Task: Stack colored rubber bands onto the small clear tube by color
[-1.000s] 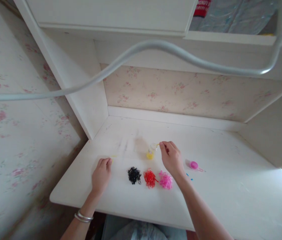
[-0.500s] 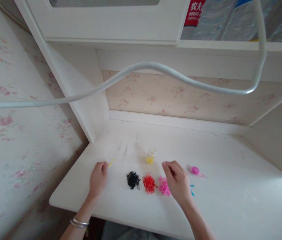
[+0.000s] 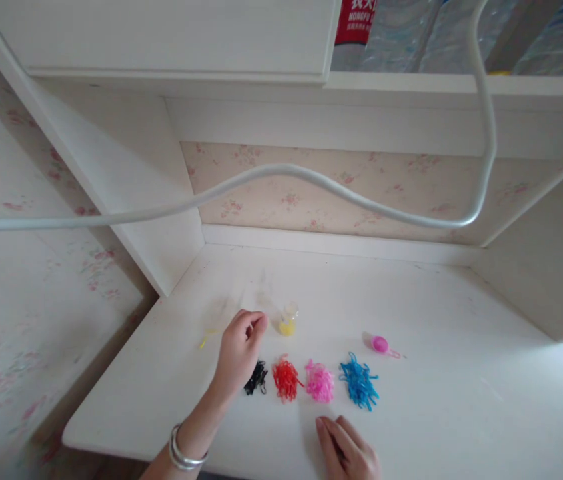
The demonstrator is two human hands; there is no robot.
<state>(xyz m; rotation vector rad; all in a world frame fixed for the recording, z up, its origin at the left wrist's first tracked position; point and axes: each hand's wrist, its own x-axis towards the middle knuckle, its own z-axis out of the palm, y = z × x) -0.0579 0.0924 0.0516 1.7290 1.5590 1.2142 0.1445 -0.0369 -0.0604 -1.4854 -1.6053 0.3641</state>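
I see the left hand (image 3: 238, 343) near mid-frame, fingers pinched together, just beside the clear container (image 3: 290, 312) of yellow bands (image 3: 287, 329). The right hand (image 3: 348, 450) is at lower centre, fingers curled together; I can't tell whether either holds anything. On the worktop (image 3: 461, 393), lower centre, black bands (image 3: 256, 378), red bands (image 3: 286, 379), pink bands (image 3: 320, 382) and blue bands (image 3: 359, 381) lie in separate heaps.

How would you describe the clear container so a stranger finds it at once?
On the white desk, find the row of four coloured piles. Behind the red pile, right of the left hand, is a small container. Unlike the loose piles, it is clear, with yellow inside.
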